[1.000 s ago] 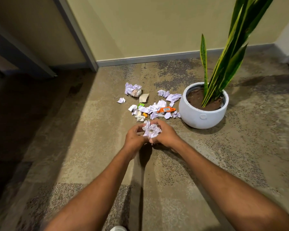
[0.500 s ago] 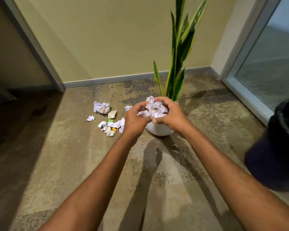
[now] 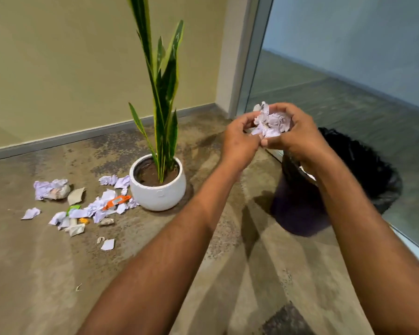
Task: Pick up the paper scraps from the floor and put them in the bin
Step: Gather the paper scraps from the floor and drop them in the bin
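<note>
A bundle of crumpled white paper scraps (image 3: 271, 123) is cupped between my left hand (image 3: 238, 141) and my right hand (image 3: 298, 135). Both hands are raised in the air at the right, just above and to the left of a black bin (image 3: 363, 170) lined with a black bag. My right forearm hides part of the bin's opening. Several more paper scraps (image 3: 92, 209) lie scattered on the floor at the left, among them a large crumpled wad (image 3: 51, 189), an orange wrapper (image 3: 116, 201) and a small white piece (image 3: 107, 244).
A white round pot (image 3: 159, 192) with a tall green plant (image 3: 165, 76) stands between the floor scraps and the bin. A glass wall (image 3: 348, 68) runs behind the bin on the right. A beige wall with a grey skirting closes the back.
My hands carried the paper bundle up from the floor and to the right, past the plant pot, until they hover by the bin. The view swung right, bringing the bin into sight.
</note>
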{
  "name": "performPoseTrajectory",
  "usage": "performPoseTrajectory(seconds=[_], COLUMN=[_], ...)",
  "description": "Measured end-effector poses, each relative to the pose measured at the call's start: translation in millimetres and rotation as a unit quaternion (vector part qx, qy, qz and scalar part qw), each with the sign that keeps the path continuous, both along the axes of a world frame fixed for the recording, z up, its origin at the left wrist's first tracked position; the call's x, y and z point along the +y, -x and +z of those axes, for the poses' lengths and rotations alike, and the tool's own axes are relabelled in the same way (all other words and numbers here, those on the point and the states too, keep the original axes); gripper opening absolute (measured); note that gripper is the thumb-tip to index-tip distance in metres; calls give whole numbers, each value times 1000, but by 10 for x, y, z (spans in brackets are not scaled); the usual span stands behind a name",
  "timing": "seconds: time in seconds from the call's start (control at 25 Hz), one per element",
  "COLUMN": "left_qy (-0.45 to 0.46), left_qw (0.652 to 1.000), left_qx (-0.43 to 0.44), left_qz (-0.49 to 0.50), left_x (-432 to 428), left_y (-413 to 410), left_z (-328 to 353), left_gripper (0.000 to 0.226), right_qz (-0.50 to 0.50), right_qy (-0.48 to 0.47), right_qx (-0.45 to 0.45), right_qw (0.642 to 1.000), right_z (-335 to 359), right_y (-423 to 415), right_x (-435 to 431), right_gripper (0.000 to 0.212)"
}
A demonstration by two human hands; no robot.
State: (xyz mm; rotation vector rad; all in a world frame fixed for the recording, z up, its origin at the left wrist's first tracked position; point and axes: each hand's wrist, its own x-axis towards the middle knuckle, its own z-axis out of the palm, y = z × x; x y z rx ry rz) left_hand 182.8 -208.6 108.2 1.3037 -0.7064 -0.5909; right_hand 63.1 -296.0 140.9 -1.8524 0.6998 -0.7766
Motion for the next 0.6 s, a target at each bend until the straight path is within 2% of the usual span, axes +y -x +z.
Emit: performPoseTrajectory(seconds=[0.12,0.32,0.48,0.6], left_qy=[-19,-80,-106,-101], left_qw=[997,974,967,971], left_qx=[-26,-8,-34,-13], left_qz=[-69,-211,-229,-216], left_x=[-472,-849,-837,-730], left_y=[419,858,854,724], left_z=[81,18,-14,-43], left_gripper=[61,63,65,54], right_qz=[-84,-198,-252,-280], right_qy=[-20,-63,-71,-67], right_qx=[2,35,66,57], right_qw=[996,978,963,956], right_z=[118,24,-174,-260], right_y=[526,1025,1081,1001], right_x=[-254,-463,-555,-592], right_gripper=[77,72,72,52])
